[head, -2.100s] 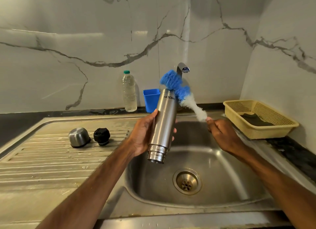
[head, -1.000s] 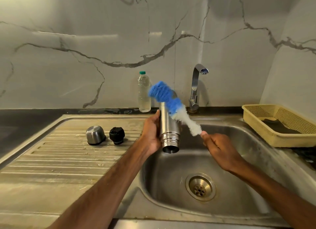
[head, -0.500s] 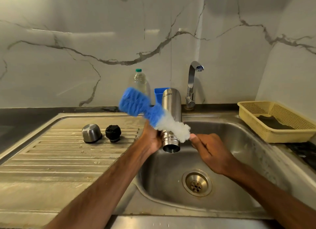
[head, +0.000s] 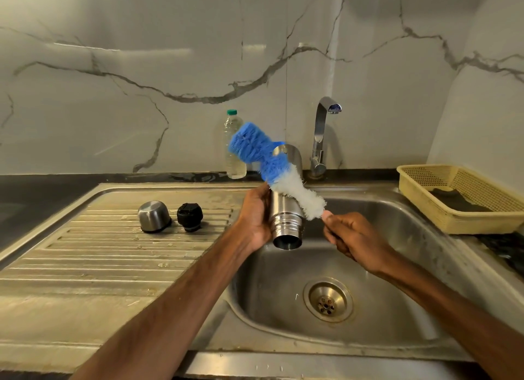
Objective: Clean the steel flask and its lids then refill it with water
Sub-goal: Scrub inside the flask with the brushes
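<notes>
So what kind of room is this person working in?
Most likely a home kitchen: a steel sink with a ribbed draining board, a tap against the marble-look wall, and a yellow basket on the dark counter beside it.

The camera sat on the person's head. It looked forward and down into the sink point(head: 402, 280), from close up.

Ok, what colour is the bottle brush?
The bottle brush is blue at the tip, white toward the handle; head view.
</notes>
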Demonstrator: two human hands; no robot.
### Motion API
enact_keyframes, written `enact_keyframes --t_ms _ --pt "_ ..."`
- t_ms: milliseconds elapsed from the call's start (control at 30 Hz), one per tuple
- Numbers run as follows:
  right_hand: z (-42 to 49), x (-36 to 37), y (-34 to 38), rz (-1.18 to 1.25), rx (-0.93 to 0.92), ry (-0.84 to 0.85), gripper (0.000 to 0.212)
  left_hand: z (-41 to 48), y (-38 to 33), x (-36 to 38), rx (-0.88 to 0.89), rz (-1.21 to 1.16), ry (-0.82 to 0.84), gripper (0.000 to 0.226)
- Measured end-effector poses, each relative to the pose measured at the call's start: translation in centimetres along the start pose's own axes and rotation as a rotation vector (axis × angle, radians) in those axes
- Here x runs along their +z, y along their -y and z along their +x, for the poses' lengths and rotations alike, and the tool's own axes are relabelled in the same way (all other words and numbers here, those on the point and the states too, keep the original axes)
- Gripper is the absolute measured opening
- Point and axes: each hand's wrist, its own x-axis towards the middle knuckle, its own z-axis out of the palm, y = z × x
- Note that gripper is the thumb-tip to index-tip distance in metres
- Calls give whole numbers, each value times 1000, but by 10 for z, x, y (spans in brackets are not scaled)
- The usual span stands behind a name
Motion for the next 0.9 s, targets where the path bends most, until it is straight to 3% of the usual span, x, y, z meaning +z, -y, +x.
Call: enact_keyframes --t_ms 167,300,467,633,800,900 --pt "-3 5 -3 -288 -206 -71 62 -2 4 -5 36 -12 29 21" --pt "7 -7 -13 -340 -98 -222 63 -6 3 6 -10 4 -1 34" --pt "-2 -2 -9 -403 -249 -134 52 -6 4 2 -4 19 45 20" --pt "11 -20 -15 -335 -91 -307 56 -16 1 15 -74 16 123 54" --pt "-1 -24 -15 -390 -190 -233 50 -11 10 12 -73 133 198 52" --pt "13 -41 -23 -383 -63 -434 53 -13 9 13 -144 133 267 55"
